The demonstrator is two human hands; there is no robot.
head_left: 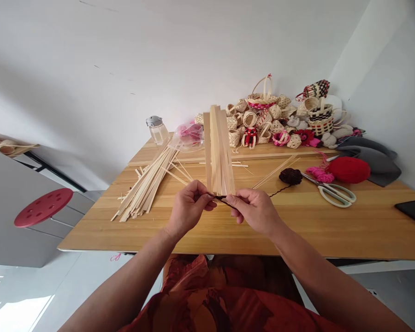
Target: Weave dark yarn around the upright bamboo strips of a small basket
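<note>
A bundle of flat pale wooden strips stands upright between my hands, fanned slightly apart. Dark brown yarn runs across its lower end. My left hand pinches the lower left corner, thumb and fingers closed on yarn and strips. At the lower right corner my right hand is closed the same way, with a dark strand passing beneath its thumb. From there the yarn leads right to a dark brown yarn ball on the table. The strips' lowest ends are partly hidden by my fingers.
Loose strips lie piled on the wooden table at left, near a bottle. Woven baskets crowd the back. Scissors, red yarn and a phone lie right. A red stool stands left.
</note>
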